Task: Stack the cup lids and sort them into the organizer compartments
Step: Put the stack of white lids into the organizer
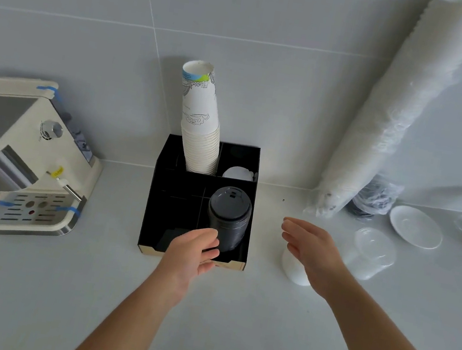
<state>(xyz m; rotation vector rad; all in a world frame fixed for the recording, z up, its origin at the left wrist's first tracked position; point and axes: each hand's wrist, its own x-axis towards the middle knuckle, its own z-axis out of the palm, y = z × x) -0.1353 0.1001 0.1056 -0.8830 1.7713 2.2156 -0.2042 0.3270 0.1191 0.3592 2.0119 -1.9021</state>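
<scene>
Ribbed black lid stack (228, 218) (domed tops) — matte black organizer (159, 193), front-right compartment

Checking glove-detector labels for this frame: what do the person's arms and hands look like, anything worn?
Both arms are bare to the frame edge: no sleeves or gloves visible. The left hand and right hand show no rings, and no watch, bracelet or strap is visible at the wrists. No markings, tape or cables on them.
</scene>
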